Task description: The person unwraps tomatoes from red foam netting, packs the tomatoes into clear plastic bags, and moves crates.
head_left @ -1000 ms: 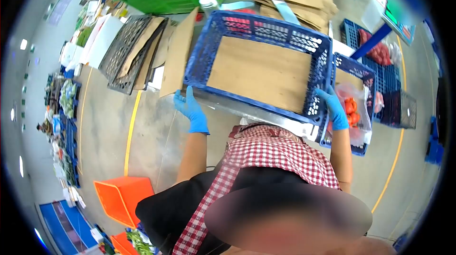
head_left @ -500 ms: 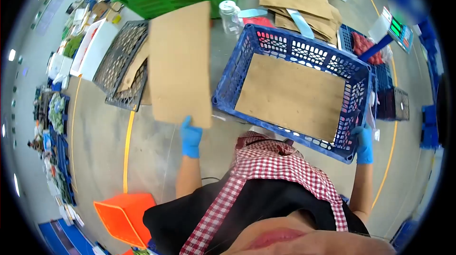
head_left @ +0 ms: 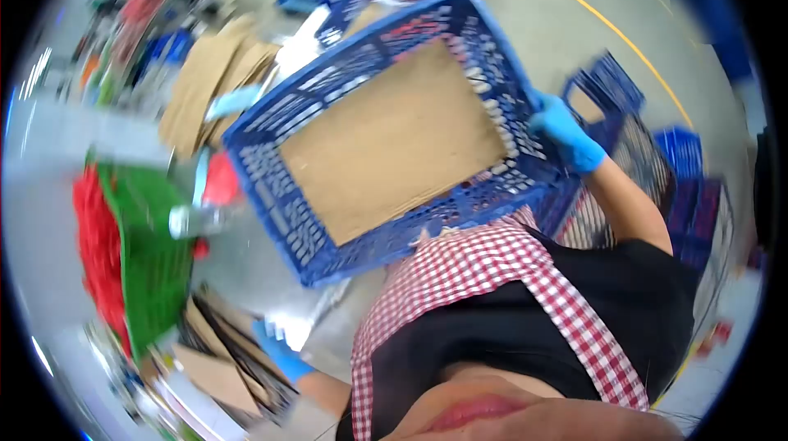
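Against smooth floor [head_left: 566,6], right fingers [head_left: 546,119] grip a latticed plastic crate [head_left: 499,43] lined with cardboard [head_left: 394,141]; whether left fingers [head_left: 268,336] grasp is unclear.

Blue crate [head_left: 286,209] now aslant the opposite way; left hand [head_left: 283,352] lower, beside cardboard sheets [head_left: 217,379]; green crate [head_left: 156,268] at view's left

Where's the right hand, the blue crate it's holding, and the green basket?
Right hand [head_left: 568,134]: head view, on the middle of the hand.
Blue crate [head_left: 349,78]: head view, on the far inside wall.
Green basket [head_left: 158,264]: head view, on its outer side.
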The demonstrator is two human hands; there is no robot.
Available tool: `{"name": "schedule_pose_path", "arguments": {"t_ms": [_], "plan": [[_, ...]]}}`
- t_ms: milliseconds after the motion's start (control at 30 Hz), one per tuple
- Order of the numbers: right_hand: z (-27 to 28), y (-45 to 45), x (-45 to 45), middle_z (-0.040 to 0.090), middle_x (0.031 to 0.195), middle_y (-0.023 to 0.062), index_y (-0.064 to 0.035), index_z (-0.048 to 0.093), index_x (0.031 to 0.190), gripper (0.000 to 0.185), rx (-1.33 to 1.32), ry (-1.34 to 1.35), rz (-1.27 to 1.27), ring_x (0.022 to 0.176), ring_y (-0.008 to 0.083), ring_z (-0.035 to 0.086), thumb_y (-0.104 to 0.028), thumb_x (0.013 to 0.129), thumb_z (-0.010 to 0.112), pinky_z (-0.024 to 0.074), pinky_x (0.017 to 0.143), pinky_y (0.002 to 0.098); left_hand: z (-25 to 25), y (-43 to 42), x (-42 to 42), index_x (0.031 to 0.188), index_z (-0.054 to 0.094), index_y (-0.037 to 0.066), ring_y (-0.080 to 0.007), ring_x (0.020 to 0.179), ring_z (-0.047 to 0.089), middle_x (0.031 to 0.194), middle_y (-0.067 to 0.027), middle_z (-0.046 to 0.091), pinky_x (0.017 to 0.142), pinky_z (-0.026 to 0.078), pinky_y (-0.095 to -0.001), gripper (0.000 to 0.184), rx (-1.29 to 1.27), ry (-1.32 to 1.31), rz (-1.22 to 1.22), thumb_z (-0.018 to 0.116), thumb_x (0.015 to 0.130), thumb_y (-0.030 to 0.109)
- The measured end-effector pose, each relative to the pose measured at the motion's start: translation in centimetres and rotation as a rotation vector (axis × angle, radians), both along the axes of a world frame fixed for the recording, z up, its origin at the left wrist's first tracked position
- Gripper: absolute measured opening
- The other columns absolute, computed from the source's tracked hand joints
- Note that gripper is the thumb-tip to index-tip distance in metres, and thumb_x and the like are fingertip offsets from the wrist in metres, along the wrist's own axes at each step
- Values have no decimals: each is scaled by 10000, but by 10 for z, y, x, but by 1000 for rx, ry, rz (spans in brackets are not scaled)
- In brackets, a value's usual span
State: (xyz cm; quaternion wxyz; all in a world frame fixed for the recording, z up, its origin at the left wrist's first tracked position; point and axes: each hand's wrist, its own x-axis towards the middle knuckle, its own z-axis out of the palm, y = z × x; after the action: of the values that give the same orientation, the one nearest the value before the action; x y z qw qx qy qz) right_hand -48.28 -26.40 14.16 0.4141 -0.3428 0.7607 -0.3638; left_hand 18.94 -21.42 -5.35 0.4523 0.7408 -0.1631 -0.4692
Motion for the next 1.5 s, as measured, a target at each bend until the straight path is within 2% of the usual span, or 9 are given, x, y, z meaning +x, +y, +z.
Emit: {"name": "schedule_pose_path", "arguments": {"t_ms": [167,333,700,900,1133,1167,1300,1367,1500], "plan": [[61,17,-67,636,957,56,27,573,1156,576,99,-57,-37,818,120,569,16,583,530,474,744,242,76,-80,-190,1414,288,33,-267,1306,324,1440,-136,325,1089,214,-395,657,-103,483,-566,489,901,391],[82,55,-75,640,1013,63,4,541,1223,637,1,11,-70,887,122,570,35,588,513,460,818,258,92,-101,-235,1371,343,-4,-240,1132,509,1305,-105,475,925,439,-332,659,120,400,-848,540,744,-56],[149,67,-184,579,1168,70,-23,524,1261,520,-285,168,-223,1038,123,534,-124,760,623,433,900,251,110,-231,-391,1264,462,-6,-236,986,588,1145,-119,586,790,508,-319,623,230,577,-1051,482,647,-88],[178,128,-235,508,1297,76,-75,419,1352,450,-551,307,-656,1170,160,503,-304,965,431,378,1013,339,120,-265,-521,970,618,28,-214,830,629,903,-71,662,866,485,-398,297,613,563,-1260,528,695,-38],[43,278,-151,620,1050,49,-121,601,1145,417,-250,-343,-1421,937,159,584,-409,843,602,462,832,301,77,-312,-725,921,589,11,-227,821,638,839,-90,661,915,426,-615,224,656,800,-1285,506,716,-21],[20,289,-128,546,1250,117,-75,492,1292,571,-189,-463,-1482,1136,232,527,-395,837,623,401,974,366,94,-315,-767,929,588,11,-247,834,640,849,-101,659,913,425,-625,249,623,792,-1356,494,702,-29],[-177,338,-1,628,933,42,-111,589,1038,306,-308,-725,-1922,750,196,580,-349,846,584,457,668,351,41,-351,-920,846,583,25,-305,890,635,916,-130,654,902,435,-629,221,577,708,-1502,467,666,-29],[-137,287,36,628,947,51,-123,599,1054,293,207,-783,-2073,771,197,588,-332,854,556,458,675,361,40,-348,-964,813,579,31,-328,919,619,934,-144,650,880,453,-622,178,575,637,-1575,463,680,4],[-99,241,30,634,999,57,-128,603,1099,329,256,-729,-1769,821,200,595,-337,852,549,462,716,381,-8,-353,-1107,1008,569,38,-339,1000,581,1031,-138,631,865,426,-639,291,580,616,-1728,518,732,118]]}}
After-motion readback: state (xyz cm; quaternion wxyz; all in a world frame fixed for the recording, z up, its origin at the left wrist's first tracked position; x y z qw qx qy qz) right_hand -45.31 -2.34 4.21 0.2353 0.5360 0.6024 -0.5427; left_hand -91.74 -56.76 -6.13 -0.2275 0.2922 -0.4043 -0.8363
